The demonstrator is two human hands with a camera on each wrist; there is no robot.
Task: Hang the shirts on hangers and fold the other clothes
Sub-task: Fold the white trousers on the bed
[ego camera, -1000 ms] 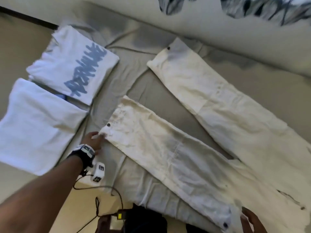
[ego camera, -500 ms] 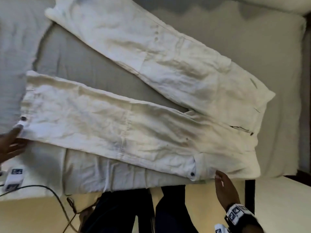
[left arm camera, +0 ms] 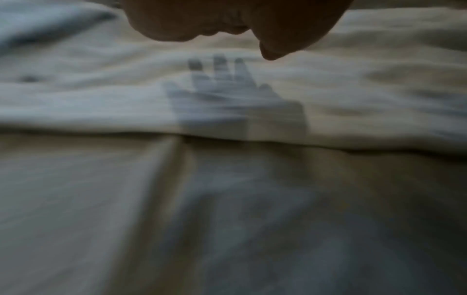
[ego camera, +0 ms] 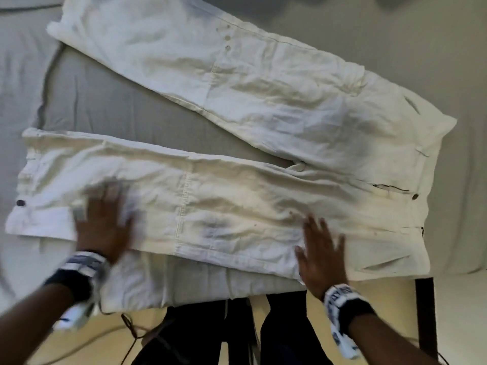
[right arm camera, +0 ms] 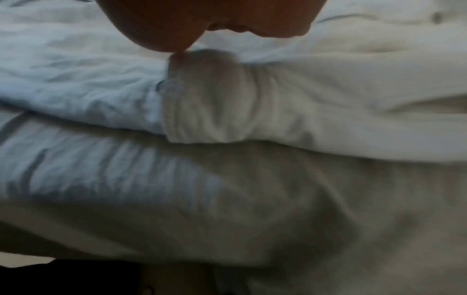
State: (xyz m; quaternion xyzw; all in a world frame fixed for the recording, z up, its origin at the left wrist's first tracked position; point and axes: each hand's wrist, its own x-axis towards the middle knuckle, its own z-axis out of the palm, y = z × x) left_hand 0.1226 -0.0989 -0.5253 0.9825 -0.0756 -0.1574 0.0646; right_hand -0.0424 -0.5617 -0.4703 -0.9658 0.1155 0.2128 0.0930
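A pair of white trousers (ego camera: 237, 201) lies spread on the grey bed (ego camera: 110, 114), legs pointing left in a V, waistband at the right. My left hand (ego camera: 105, 219) lies flat, fingers spread, on the near leg close to its cuff; it is blurred. My right hand (ego camera: 320, 246) lies flat with straight fingers on the near leg's lower edge, toward the hip. Both wrist views show only the heel of each palm above pale cloth (left arm camera: 227, 103) (right arm camera: 328, 99).
The far trouser leg (ego camera: 210, 69) runs to the upper left. A grey sheet (ego camera: 184, 288) hangs over the bed's near edge. My dark-clad legs (ego camera: 284, 333) stand against it on a yellowish floor (ego camera: 461, 312). A dark bed corner post (ego camera: 425, 312) is at the right.
The view swung right, off the folded white shirts. My left hand moved from the cuff corner onto the near leg. My right hand came up from below the edge onto the cloth.
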